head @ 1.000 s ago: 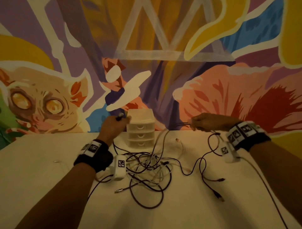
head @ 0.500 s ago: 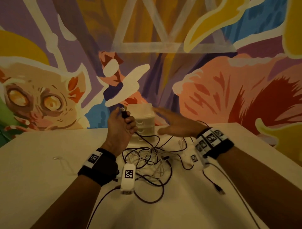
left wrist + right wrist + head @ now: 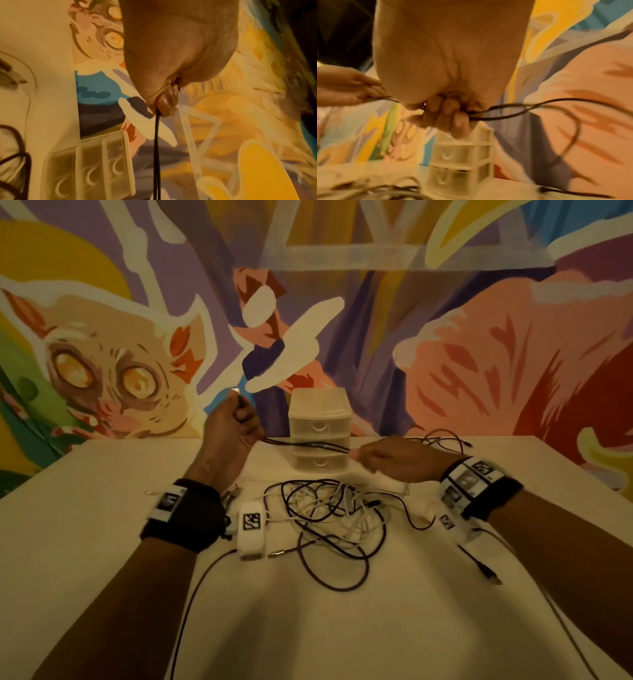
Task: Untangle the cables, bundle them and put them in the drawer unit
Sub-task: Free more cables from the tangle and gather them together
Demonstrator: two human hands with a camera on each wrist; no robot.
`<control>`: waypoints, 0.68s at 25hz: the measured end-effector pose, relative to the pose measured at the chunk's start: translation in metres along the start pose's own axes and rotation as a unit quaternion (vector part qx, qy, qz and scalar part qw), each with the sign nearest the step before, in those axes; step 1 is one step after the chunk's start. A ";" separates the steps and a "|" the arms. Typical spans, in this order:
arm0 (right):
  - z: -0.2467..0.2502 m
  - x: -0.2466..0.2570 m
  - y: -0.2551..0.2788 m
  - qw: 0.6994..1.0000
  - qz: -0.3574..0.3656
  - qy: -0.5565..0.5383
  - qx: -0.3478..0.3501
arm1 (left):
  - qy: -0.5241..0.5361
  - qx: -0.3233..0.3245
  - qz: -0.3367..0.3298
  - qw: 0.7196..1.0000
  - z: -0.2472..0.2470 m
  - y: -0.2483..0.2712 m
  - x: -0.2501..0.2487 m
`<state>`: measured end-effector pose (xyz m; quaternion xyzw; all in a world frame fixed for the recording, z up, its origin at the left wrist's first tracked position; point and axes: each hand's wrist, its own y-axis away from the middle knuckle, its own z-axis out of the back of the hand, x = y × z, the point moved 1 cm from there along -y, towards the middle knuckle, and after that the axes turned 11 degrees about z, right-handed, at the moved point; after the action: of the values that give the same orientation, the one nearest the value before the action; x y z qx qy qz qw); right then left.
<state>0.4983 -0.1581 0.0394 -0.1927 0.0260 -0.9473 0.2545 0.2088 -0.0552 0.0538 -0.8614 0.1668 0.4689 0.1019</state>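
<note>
While the left hand (image 3: 230, 422) is raised above the pale tabletop (image 3: 102, 542) with its fingers curled tight round one end of a thin black cable (image 3: 305, 444), the right hand (image 3: 394, 463) grips the same cable further along, fingers wrapped round it. Between the two fists the cable runs doubled, two dark strands side by side, stretched nearly level across the front of the small translucent white plastic drawer unit (image 3: 320, 426). A metal plug tip (image 3: 236, 390) pokes up out of the top of the left fist.

From the left wrist camera, the fingers (image 3: 167, 100) are closed on the strands and the black cable (image 3: 157, 155) drops straight away from them. From the right wrist camera, the curled fingers (image 3: 448, 115) clamp the cable, and two strands (image 3: 513, 109) loop out past the hand to the right, one curving down towards the table.

The drawer unit stands at the far edge of the table against the painted wall mural (image 3: 445, 337), three drawers stacked, all shut. In front of it, between the forearms, lies the loose tangle of black, purple and white cables (image 3: 329, 515), sprawled flat on the tabletop and not bundled. One dark cable end (image 3: 486, 573) trails off towards the near right, and another length (image 3: 445, 440) curls on the table beyond the right hand. Both wrists carry black straps with white marker tags (image 3: 251, 522).
</note>
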 end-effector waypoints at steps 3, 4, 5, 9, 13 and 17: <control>0.030 -0.036 0.041 0.994 -0.086 0.048 -0.053 | 0.018 -0.018 0.012 1.000 0.024 -0.005 -0.008; 0.040 -0.042 0.054 0.988 -0.126 0.068 -0.050 | 0.017 -0.025 0.024 0.999 0.028 -0.006 -0.004; 0.048 -0.044 0.064 0.982 -0.172 0.069 -0.028 | 0.012 -0.033 0.039 0.999 0.029 -0.007 0.003; 0.037 -0.019 0.089 0.907 -0.287 -0.084 0.296 | -0.028 -0.040 0.125 0.991 0.022 -0.008 0.047; 0.021 -0.029 0.084 0.923 -0.240 -0.118 0.276 | -0.064 -0.017 0.209 0.976 0.018 -0.004 0.071; 0.018 -0.038 0.081 0.940 -0.216 -0.077 0.252 | -0.071 0.014 0.257 0.964 0.021 -0.001 0.074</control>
<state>0.5737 -0.2084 0.0305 -0.1956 -0.2754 -0.9373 0.0855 0.2300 -0.0615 -0.0201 -0.7529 0.3813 0.5364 0.0019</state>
